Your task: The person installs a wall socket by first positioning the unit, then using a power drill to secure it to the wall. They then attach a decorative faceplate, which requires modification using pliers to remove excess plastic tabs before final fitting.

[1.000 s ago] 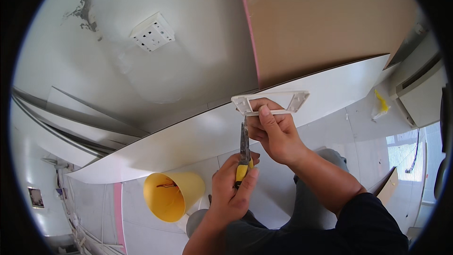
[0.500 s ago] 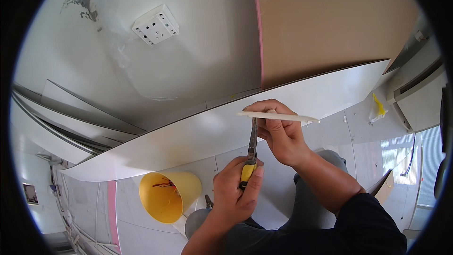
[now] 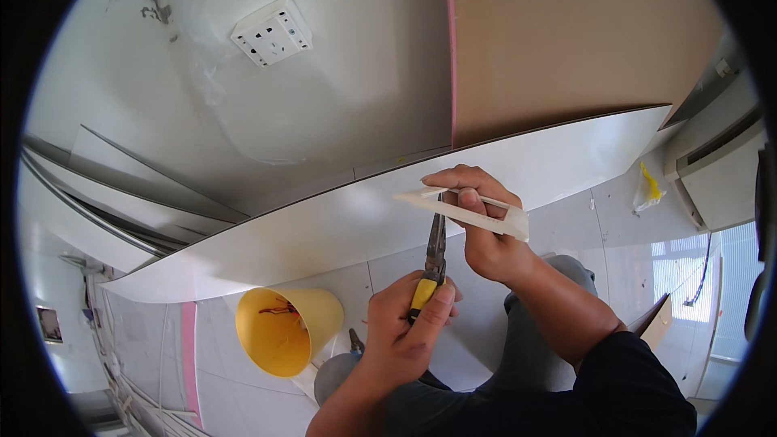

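Leaning against the left wall are grey panels (image 3: 105, 186), stacked on edge. Right of them a long white board (image 3: 324, 235) slants up across the room, and above it a white socket plate (image 3: 272, 31) sits on the wall. Below the board a yellow bucket (image 3: 283, 332) lies tipped on the tiled floor (image 3: 583, 218), its mouth facing the camera, with some thin wire inside it.

The left hand (image 3: 409, 332) is closed round the yellow grips of long-nose pliers (image 3: 433, 259), which point straight up; that upright hold brings the tips to the underside of the frame (image 3: 469, 212), though whether they bite it I cannot tell, since the fingers hide that spot. The right hand (image 3: 477, 226) is clamped on the same white rectangular frame, fingers (image 3: 453, 182) curled over its top bar and thumb through the opening, holding it edge-on and level at chest height, probably to steady it against the pliers. The two hands are close, one just below the other, not touching.

Further right a brown panel (image 3: 583, 40) fills the upper wall, and a white air-conditioner unit (image 3: 716, 170) stands by the window.
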Available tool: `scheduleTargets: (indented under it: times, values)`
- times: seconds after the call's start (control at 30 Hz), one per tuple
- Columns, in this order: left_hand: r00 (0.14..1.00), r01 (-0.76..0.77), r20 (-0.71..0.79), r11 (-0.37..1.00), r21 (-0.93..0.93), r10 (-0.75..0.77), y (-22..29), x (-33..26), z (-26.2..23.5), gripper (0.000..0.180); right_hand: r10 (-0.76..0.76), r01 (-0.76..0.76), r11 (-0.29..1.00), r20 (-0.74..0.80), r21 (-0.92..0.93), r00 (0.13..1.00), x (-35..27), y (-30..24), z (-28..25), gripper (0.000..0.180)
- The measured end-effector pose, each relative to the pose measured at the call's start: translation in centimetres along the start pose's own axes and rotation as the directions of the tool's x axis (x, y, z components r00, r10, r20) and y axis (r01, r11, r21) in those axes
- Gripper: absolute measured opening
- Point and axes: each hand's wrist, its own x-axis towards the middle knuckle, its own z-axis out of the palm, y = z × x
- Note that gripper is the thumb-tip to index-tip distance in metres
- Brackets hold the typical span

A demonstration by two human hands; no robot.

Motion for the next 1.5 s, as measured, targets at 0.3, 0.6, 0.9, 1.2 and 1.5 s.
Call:
scheduleTargets:
  times: [0.3, 0.6, 0.9, 1.2, 1.5]
  values:
    - [0.994, 0.098, 0.043, 0.995, -0.028, -0.097, 1.0, -0.5, -0.4, 0.036, -0.027, 0.024, 0.997, -0.042, -0.068, 0.999, -0.1, 0.2, -0.3, 0.030]
    - [0.997, 0.069, 0.033, 0.992, 0.101, -0.073, 0.4, -0.5, -0.6, 0.034, 0.083, -0.081, 0.995, -0.034, 0.054, 0.996, -0.1, 0.1, -0.6, 0.033]
    - [0.986, 0.161, 0.055, 0.984, -0.072, -0.157, 1.2, 0.0, -1.5, 0.034, 0.147, -0.148, 0.986, 0.008, 0.074, 0.989, 0.2, 0.4, -0.9, 0.038]
    - [0.970, 0.241, 0.059, 0.968, -0.074, -0.237, 1.7, 0.2, -3.0, 0.032, -0.057, 0.062, 0.992, 0.046, -0.112, 0.997, 1.0, 1.4, -2.6, 0.022]
    - [0.965, 0.255, 0.048, 0.964, 0.072, -0.259, 0.5, 0.1, -5.7, 0.038, -0.031, 0.142, 0.960, 0.414, -0.240, 0.910, 2.0, 0.1, -4.8, 0.034]
